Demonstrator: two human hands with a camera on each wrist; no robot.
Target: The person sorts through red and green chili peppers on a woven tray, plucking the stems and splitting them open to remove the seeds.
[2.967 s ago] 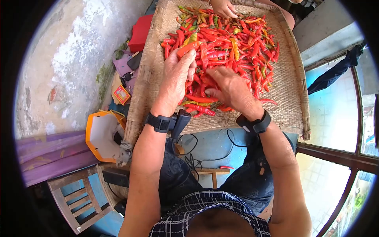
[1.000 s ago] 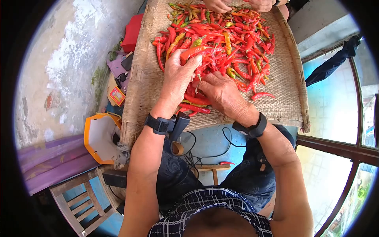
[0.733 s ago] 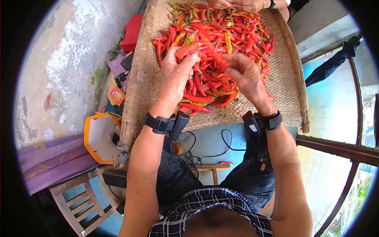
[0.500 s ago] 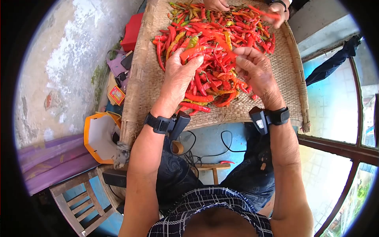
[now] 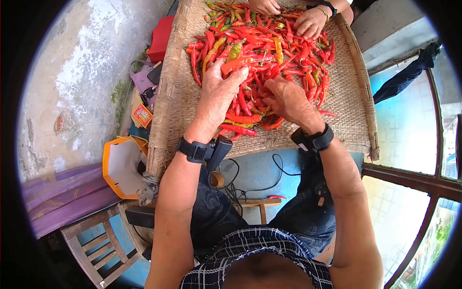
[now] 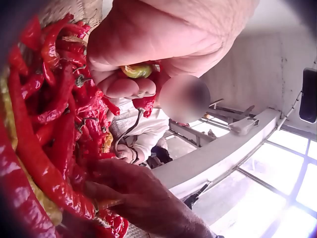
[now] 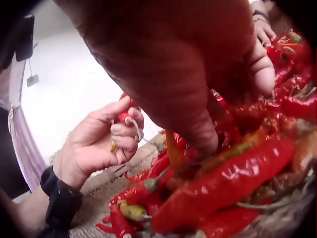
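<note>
My left hand (image 5: 216,91) grips a few chili peppers over the pile; one orange-red chili pepper (image 5: 236,64) lies across its fingertips. In the left wrist view a greenish chili pepper (image 6: 137,71) shows inside this grip, and a red one hangs below with its long curved stem. My right hand (image 5: 291,101) reaches down into the heap of mostly red chili peppers (image 5: 260,43). Seen from the right wrist, its thumb and fingers are spread apart, with tips among the peppers. The heap lies on a woven bamboo tray (image 5: 163,111).
Another person's hands (image 5: 310,23) work at the tray's far end. A red box (image 5: 160,39) and a purple bag (image 5: 142,79) stand left of the tray. An orange-rimmed container (image 5: 122,166) and a wooden chair (image 5: 98,245) are lower left. Cables (image 5: 233,192) lie below.
My right hand was raised at the right with a red chili pepper, and is now down in the heap. The left hand keeps its grip. The other person's right hand has come down onto the peppers.
</note>
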